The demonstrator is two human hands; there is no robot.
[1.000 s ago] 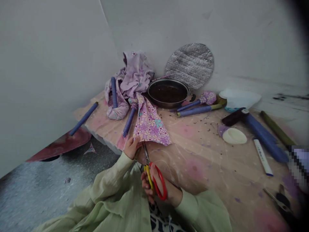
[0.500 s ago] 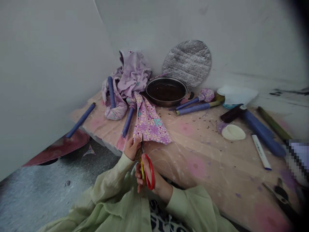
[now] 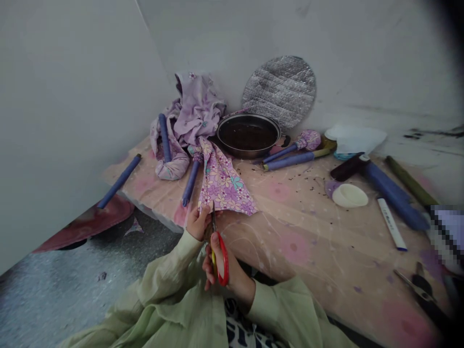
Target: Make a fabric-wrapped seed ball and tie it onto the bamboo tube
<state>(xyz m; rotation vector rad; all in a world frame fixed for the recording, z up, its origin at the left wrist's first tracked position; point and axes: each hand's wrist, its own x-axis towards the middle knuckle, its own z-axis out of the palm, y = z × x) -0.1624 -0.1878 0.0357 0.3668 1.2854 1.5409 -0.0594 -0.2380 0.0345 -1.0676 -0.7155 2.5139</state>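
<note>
My left hand (image 3: 197, 223) is raised at the near edge of the low pink-patterned surface (image 3: 297, 232), its fingers curled around a small brownish scrap (image 3: 208, 232). My right hand (image 3: 226, 266) is shut on scissors (image 3: 218, 253) with red and yellow handles, their thin blades pointing up beside the scrap. A lilac floral cloth (image 3: 224, 183) hangs just beyond my hands, apart from them. Purple-blue rods (image 3: 191, 182) lie near it, some partly wrapped in the same fabric.
A dark round pan (image 3: 248, 136) and a quilted silver disc (image 3: 279, 92) stand against the white wall (image 3: 326, 48). Blue rolls (image 3: 395, 195), a white marker (image 3: 391, 224) and a white cup-like lid (image 3: 350, 195) lie right. The surface's left edge drops to a grey floor (image 3: 72, 299).
My right hand has moved closer to my left, and the scissors now stand more upright. The whole view has shifted slightly up and left.
</note>
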